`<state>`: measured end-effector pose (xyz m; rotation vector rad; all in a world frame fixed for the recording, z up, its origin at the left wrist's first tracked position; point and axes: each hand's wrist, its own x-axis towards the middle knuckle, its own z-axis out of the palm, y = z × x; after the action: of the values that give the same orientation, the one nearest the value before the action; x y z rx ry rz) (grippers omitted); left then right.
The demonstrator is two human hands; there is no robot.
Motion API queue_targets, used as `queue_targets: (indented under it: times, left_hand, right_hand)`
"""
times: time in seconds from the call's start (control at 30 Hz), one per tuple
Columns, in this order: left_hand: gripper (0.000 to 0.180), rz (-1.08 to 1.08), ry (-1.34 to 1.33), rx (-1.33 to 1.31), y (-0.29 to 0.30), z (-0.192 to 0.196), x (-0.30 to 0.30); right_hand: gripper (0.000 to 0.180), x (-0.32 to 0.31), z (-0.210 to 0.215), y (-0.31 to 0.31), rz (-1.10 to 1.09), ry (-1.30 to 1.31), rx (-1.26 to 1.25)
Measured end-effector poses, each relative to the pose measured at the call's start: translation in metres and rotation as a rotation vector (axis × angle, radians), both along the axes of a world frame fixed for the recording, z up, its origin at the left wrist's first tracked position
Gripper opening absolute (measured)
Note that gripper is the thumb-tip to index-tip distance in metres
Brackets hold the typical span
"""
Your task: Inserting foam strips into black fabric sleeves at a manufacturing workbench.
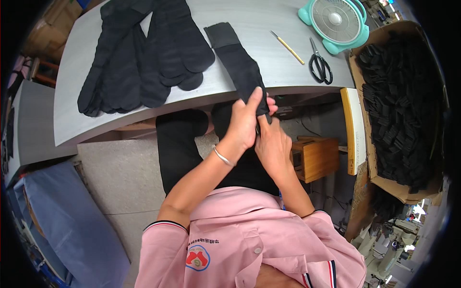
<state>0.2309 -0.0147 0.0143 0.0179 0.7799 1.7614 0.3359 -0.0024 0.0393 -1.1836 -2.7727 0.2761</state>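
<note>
A long black sock (238, 61) lies across the grey table (86, 125), its cuff far from me and its toe end hanging over the front edge. My left hand (246, 121) pinches that toe end from the left, thumb up against the fabric. Right beside it, my right hand (273, 141) grips the same end from below and to the right. Both hands touch each other just under the table's edge. A silver bangle sits on my left wrist.
A pile of black socks (144, 53) lies on the table's left half. A yellow-handled tool (288, 47), black scissors (320, 65) and a teal desk fan (336, 21) stand at the right. A cardboard box of black pieces (401, 110) and a small wooden box (317, 158) are to my right.
</note>
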Motion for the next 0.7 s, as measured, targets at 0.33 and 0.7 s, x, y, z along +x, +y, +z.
queue_targets:
  times: [0.33,0.7]
  left_hand:
    - [0.042,0.037,-0.032,0.091,0.01,-0.007,-0.02]
    - [0.044,0.008,0.026,0.062,-0.005,-0.013,-0.007]
  right_hand:
    - [0.049,-0.004,-0.003,0.0,0.025,0.156,0.157]
    - [0.039,0.01,-0.002,-0.003,-0.035,-0.098,-0.031]
